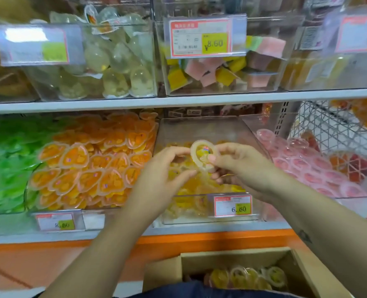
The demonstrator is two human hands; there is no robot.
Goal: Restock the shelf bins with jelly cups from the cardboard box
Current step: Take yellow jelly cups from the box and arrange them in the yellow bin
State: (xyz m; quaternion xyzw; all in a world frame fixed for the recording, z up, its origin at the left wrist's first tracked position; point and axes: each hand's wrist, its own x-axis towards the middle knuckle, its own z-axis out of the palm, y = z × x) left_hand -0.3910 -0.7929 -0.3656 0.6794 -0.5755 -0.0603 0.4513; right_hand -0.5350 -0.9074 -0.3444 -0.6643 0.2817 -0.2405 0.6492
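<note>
Our right hand [238,166] pinches a jelly cup [203,154] over the bin [199,130]. Our left hand [163,171] curls beside it; whether it holds anything, we cannot tell.

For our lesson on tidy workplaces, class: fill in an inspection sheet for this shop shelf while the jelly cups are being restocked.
Surface: lower shelf, orange front edge, bins side by side.
Job's things: clear middle bin part filled with yellow cups; cardboard box below, open, cups inside; one jelly cup held above the bin.
Clutter: nothing seen.
Hands: right hand pinches the jelly cup; left hand curved beside it, contact unclear.
Cables: nothing seen.
Surroundings: orange cups in the bin to the left, pink cups to the right, upper shelf with more bins, wire basket.
</note>
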